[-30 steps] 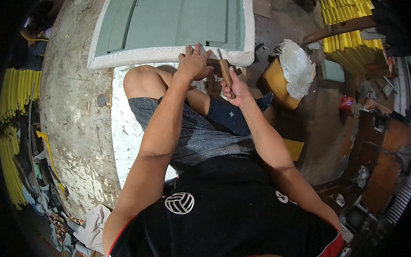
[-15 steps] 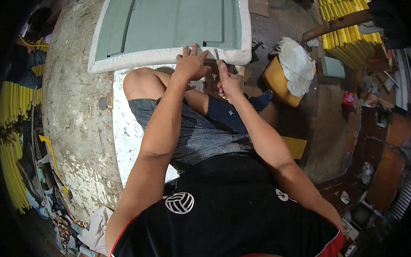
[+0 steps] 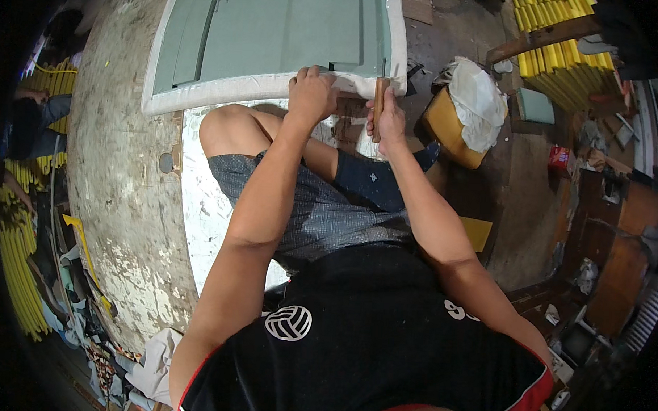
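A flat green panel (image 3: 277, 30) with a padded, cloth-like white border (image 3: 224, 93) lies in front of me, past my bent knee. My left hand (image 3: 312, 96) is closed on the near stretch of this border, knuckles up, with the fingertips hidden. To its right, close to the panel's near right corner, my right hand (image 3: 390, 122) grips a wooden-handled tool (image 3: 379, 106). The handle points away from me, its far end at the border. A thin metal part seems to reach over the panel's edge, but its tip is unclear.
The panel rests on a worn, paint-stained board (image 3: 126, 198). At right stands a yellow block-like seat (image 3: 448, 126) with white plastic (image 3: 474, 102) on it. Yellow slats (image 3: 573, 69) are stacked beyond. Another person's arm and dark clothing (image 3: 38, 126) show at far left.
My right hand has moved right along the border with the tool, whose handle now stands straighter. My left hand has gone from spread fingers to curled ones and shifted slightly right.
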### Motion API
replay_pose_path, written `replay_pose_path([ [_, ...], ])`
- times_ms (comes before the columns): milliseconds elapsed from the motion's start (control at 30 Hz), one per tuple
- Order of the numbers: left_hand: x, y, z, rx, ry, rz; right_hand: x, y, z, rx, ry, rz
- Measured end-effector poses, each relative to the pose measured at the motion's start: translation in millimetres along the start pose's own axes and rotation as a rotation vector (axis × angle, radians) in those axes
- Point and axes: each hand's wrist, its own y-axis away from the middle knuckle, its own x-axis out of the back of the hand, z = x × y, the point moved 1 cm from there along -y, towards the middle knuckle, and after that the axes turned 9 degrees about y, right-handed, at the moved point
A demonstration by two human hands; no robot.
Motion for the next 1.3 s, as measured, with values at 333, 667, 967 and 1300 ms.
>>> replay_pose_path([
  [333, -30, -34, 3, -0.164, 0.101, 0.184, 4, 27, 20, -0.015, 0.351, -0.084],
  [667, -33, -41, -14, -0.140, 0.298, 0.209, -11, 15, 18, -0.094, 0.238, -0.100],
  [967, -32, -38, -14, -0.195, 0.322, 0.219, -15, 19, 19, -0.038, 0.339, -0.013],
  [1300, -32, -40, -11, -0.153, 0.295, 0.196, -9, 20, 4, -0.064, 0.268, -0.082],
])
